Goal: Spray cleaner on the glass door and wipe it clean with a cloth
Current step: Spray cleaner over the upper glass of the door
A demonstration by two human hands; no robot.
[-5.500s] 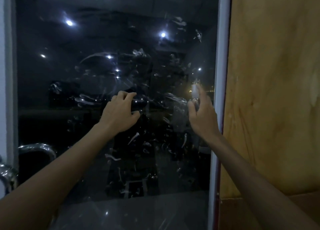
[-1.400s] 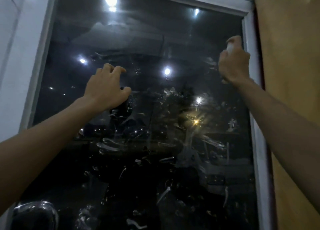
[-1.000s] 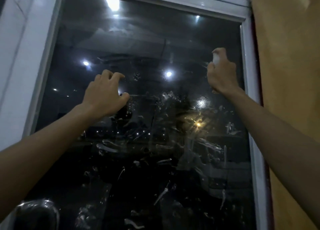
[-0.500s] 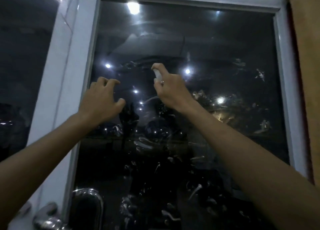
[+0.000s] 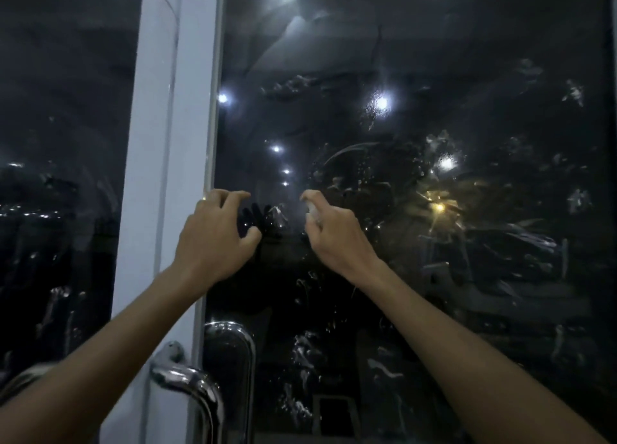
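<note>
The small spray bottle is being gripped in the curled fingers of the right hand, against the streaked glass door, near the right of the white frame. The left hand is being kept curled at the frame's edge; whether anything is being held under it cannot be told.

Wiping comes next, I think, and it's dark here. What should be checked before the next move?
1. Spray bottle gripped in right hand: ok.
2. Cleaner on the glass: ok, droplets and streaks show.
3. Cloth in left hand: cannot tell; fingers curl at the glass, too dark.
4. Hands apart, not crossing: ok.
5. Door handle below both hands, out of the way: ok.
</note>
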